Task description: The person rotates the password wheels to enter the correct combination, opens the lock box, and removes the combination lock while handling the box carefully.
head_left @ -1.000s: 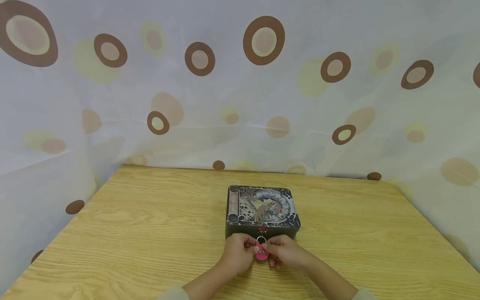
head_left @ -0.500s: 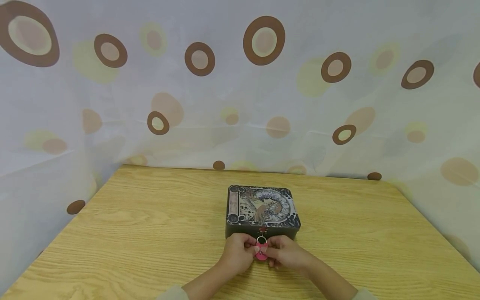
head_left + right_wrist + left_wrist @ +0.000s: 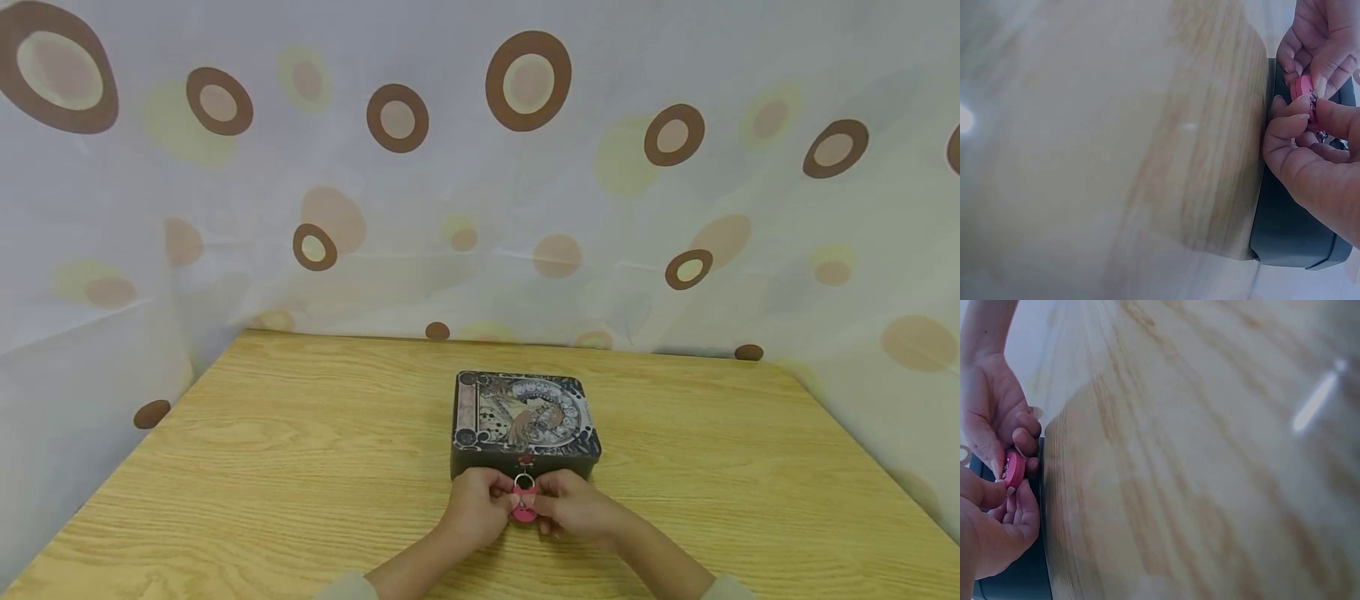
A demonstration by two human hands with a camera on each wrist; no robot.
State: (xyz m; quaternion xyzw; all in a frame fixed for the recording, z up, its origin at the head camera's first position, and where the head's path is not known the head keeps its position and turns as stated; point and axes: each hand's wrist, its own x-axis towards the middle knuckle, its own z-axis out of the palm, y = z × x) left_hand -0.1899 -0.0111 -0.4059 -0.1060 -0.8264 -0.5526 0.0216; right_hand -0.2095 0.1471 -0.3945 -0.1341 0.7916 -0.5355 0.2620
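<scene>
The left hand and right hand are pinching the small rounded pink metal-shackled padlock by its sides, well short of the yellowish wooden tabletop's far edge; seemingly light, stiff and smooth, it is likely suiting fingertip holds there

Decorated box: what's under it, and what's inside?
Under the box is the wood-grain table, though the patch beneath it is covered. The box is closed, so its inside cannot be seen.
</scene>
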